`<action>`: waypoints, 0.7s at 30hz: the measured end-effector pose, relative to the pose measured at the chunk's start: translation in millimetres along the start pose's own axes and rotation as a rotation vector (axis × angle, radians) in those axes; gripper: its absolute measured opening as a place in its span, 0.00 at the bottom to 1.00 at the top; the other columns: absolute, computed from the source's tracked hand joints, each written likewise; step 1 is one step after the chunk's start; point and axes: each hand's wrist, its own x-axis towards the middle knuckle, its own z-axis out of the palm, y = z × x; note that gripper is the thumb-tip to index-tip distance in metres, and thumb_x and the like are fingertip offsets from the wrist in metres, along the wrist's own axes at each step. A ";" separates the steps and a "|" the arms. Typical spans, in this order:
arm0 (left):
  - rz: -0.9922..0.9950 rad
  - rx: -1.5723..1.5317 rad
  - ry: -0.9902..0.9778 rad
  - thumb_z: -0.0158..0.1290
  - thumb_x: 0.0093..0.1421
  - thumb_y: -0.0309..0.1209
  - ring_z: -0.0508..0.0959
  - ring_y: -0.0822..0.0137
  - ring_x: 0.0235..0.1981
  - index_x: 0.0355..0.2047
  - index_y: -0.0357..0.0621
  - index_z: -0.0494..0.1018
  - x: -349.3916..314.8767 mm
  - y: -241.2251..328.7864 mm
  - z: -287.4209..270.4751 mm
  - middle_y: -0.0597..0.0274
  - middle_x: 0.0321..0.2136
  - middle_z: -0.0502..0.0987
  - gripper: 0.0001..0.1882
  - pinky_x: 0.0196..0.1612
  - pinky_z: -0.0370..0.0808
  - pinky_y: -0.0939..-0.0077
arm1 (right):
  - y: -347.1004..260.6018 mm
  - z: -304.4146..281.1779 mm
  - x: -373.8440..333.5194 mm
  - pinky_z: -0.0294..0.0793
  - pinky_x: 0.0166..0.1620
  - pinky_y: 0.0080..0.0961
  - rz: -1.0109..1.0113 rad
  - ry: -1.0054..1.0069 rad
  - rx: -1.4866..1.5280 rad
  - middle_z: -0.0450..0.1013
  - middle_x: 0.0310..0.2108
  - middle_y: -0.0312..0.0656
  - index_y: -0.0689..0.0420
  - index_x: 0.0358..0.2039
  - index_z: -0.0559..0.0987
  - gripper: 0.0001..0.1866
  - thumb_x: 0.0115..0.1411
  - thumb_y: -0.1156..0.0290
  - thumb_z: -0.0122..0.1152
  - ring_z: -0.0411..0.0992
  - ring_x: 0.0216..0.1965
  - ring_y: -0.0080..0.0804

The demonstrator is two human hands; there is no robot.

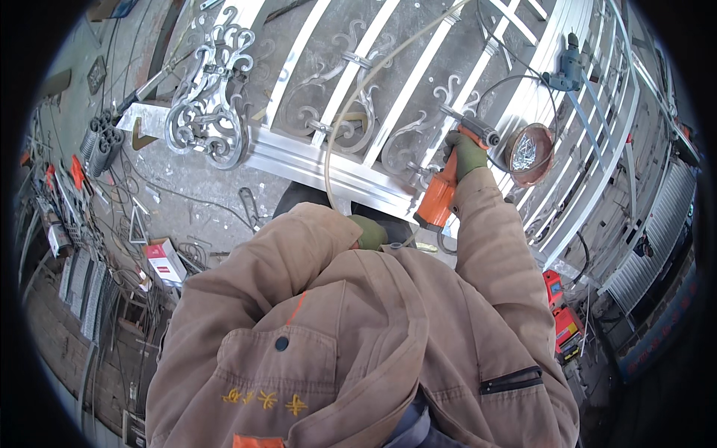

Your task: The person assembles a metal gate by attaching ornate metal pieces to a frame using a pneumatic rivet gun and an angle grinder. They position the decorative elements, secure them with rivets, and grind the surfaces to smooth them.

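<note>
My right hand (pixel 469 155), in a dark green glove, is closed around the grip of an orange rivet gun (pixel 439 196). The gun's metal head rests over the silver metal railing panel (pixel 328 160), near scroll-shaped ornaments (pixel 418 138). My left hand (pixel 371 233), also gloved in green, is close to my body below the panel's near rail. Its fingers are mostly hidden by my sleeve, so any hold is hidden. A pale hose (pixel 351 97) curves across the panel and down toward my left forearm.
Right of the gun, a brown bowl (pixel 543 173) holds small silver rivets. A blue power drill (pixel 571 69) lies beyond it. Loose silver scrollwork (pixel 216 89) is stacked at the left end. Cables, metal pieces and a white-and-red box (pixel 165 261) lie on the left floor.
</note>
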 end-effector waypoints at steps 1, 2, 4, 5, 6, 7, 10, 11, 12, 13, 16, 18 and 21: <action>-0.009 0.010 -0.002 0.63 0.70 0.49 0.88 0.41 0.63 0.68 0.52 0.86 13.1 -5.5 10.2 0.45 0.63 0.88 0.29 0.63 0.83 0.45 | -1.4 2.0 -0.5 0.76 0.31 0.36 -0.003 0.002 -0.013 0.79 0.30 0.39 0.55 0.46 0.83 0.12 0.62 0.79 0.70 0.78 0.27 0.32; -0.019 0.020 -0.004 0.63 0.70 0.48 0.88 0.41 0.63 0.67 0.52 0.86 32.6 -12.0 22.9 0.45 0.63 0.88 0.29 0.63 0.84 0.45 | -2.1 4.5 -1.2 0.76 0.31 0.35 -0.007 0.004 -0.026 0.79 0.31 0.39 0.55 0.46 0.83 0.12 0.62 0.79 0.71 0.78 0.27 0.32; -0.026 0.031 -0.011 0.63 0.69 0.48 0.88 0.41 0.63 0.65 0.52 0.87 30.5 -8.7 15.9 0.45 0.62 0.88 0.28 0.64 0.83 0.46 | -3.4 8.3 0.4 0.77 0.32 0.35 -0.048 0.011 -0.010 0.80 0.32 0.39 0.55 0.46 0.83 0.12 0.63 0.79 0.71 0.79 0.28 0.32; -0.023 0.026 -0.013 0.62 0.69 0.47 0.88 0.41 0.63 0.63 0.51 0.87 26.2 -9.7 13.6 0.46 0.61 0.88 0.26 0.64 0.83 0.46 | -2.5 9.5 -0.4 0.77 0.32 0.34 -0.085 0.014 0.014 0.80 0.33 0.39 0.55 0.45 0.83 0.11 0.63 0.79 0.72 0.79 0.28 0.32; -0.017 0.020 -0.023 0.62 0.69 0.47 0.87 0.42 0.63 0.61 0.51 0.87 17.0 -5.3 10.3 0.47 0.60 0.88 0.25 0.65 0.82 0.46 | 2.3 8.5 -1.6 0.78 0.33 0.34 -0.115 0.022 0.039 0.80 0.34 0.39 0.55 0.45 0.83 0.11 0.63 0.79 0.72 0.79 0.29 0.32; -0.011 0.019 -0.018 0.62 0.69 0.47 0.87 0.42 0.63 0.61 0.51 0.87 15.1 -4.0 9.1 0.46 0.60 0.88 0.25 0.65 0.82 0.45 | 5.9 2.2 4.6 0.78 0.33 0.33 -0.124 -0.013 0.037 0.81 0.35 0.39 0.56 0.45 0.83 0.11 0.63 0.80 0.72 0.80 0.29 0.32; 0.000 0.020 -0.004 0.62 0.68 0.48 0.88 0.41 0.63 0.60 0.51 0.88 11.4 -1.2 7.6 0.46 0.59 0.89 0.25 0.64 0.82 0.45 | 8.2 -8.0 12.2 0.78 0.33 0.33 -0.147 -0.075 0.048 0.81 0.35 0.38 0.56 0.45 0.83 0.11 0.63 0.80 0.72 0.80 0.29 0.33; 0.000 0.028 -0.002 0.62 0.68 0.48 0.88 0.41 0.63 0.60 0.51 0.88 10.6 -0.9 6.8 0.46 0.59 0.89 0.25 0.64 0.82 0.45 | 9.7 -8.2 12.7 0.78 0.33 0.33 -0.152 -0.063 0.064 0.81 0.34 0.39 0.56 0.45 0.83 0.11 0.63 0.79 0.72 0.80 0.29 0.33; -0.002 0.031 0.002 0.62 0.68 0.48 0.88 0.41 0.63 0.60 0.51 0.88 10.9 -1.0 8.2 0.46 0.59 0.89 0.25 0.64 0.82 0.45 | 9.8 -5.5 9.9 0.79 0.33 0.34 -0.155 -0.055 0.077 0.81 0.33 0.39 0.57 0.45 0.83 0.11 0.63 0.79 0.72 0.80 0.28 0.33; 0.007 0.011 0.022 0.62 0.68 0.48 0.88 0.41 0.63 0.60 0.51 0.88 17.1 -6.8 17.0 0.46 0.59 0.89 0.25 0.64 0.82 0.45 | 4.4 -1.6 1.4 0.78 0.33 0.34 -0.127 -0.040 0.038 0.80 0.32 0.39 0.57 0.45 0.83 0.11 0.63 0.78 0.72 0.79 0.28 0.33; 0.019 0.004 0.035 0.62 0.68 0.47 0.88 0.41 0.63 0.60 0.51 0.88 23.6 -15.7 31.5 0.47 0.60 0.89 0.25 0.65 0.83 0.46 | -1.8 -0.7 -9.6 0.78 0.32 0.36 -0.054 -0.026 -0.039 0.79 0.28 0.40 0.58 0.45 0.83 0.12 0.61 0.77 0.73 0.79 0.26 0.34; 0.004 0.027 0.027 0.62 0.68 0.47 0.88 0.42 0.63 0.60 0.51 0.88 27.8 -18.4 24.6 0.47 0.59 0.89 0.25 0.64 0.83 0.46 | -7.6 -4.4 -1.7 0.78 0.31 0.37 -0.026 -0.068 -0.052 0.79 0.26 0.41 0.58 0.45 0.83 0.12 0.61 0.77 0.73 0.78 0.25 0.35; -0.007 0.042 0.019 0.62 0.69 0.47 0.88 0.42 0.62 0.60 0.51 0.88 26.6 -13.3 23.2 0.47 0.59 0.89 0.24 0.64 0.83 0.46 | -8.9 -4.1 -1.9 0.78 0.32 0.39 -0.050 -0.021 -0.044 0.81 0.30 0.42 0.58 0.45 0.85 0.12 0.62 0.76 0.74 0.80 0.27 0.36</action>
